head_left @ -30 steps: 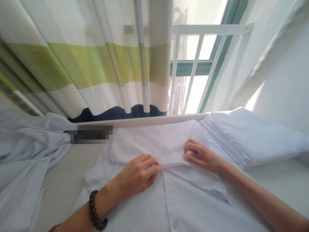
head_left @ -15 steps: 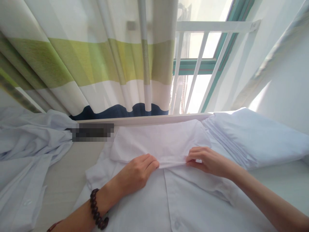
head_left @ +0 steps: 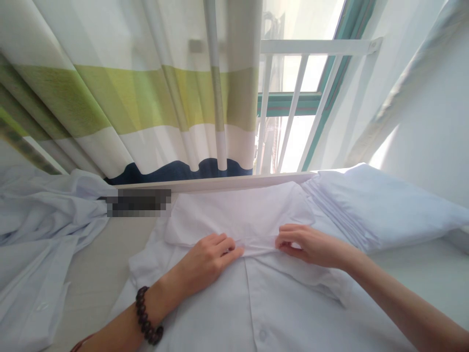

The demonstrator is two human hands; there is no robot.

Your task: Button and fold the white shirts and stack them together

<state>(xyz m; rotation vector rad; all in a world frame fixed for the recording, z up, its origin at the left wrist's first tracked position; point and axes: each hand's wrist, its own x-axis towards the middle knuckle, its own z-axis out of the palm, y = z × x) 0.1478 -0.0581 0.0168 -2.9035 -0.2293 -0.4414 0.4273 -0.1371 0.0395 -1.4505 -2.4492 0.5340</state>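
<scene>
the right hand pinches a white shirt near the far tabletop edge. the left hand touches it (grip unclear).

On my feed I see a curtain banded white, green and navy; right of it, a white railing before a teal-framed window; below the curtain, a dark, pixelated object.

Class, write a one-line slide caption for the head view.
Left hand and right hand touch a white garment; folded white cloth lies to their right.
</scene>
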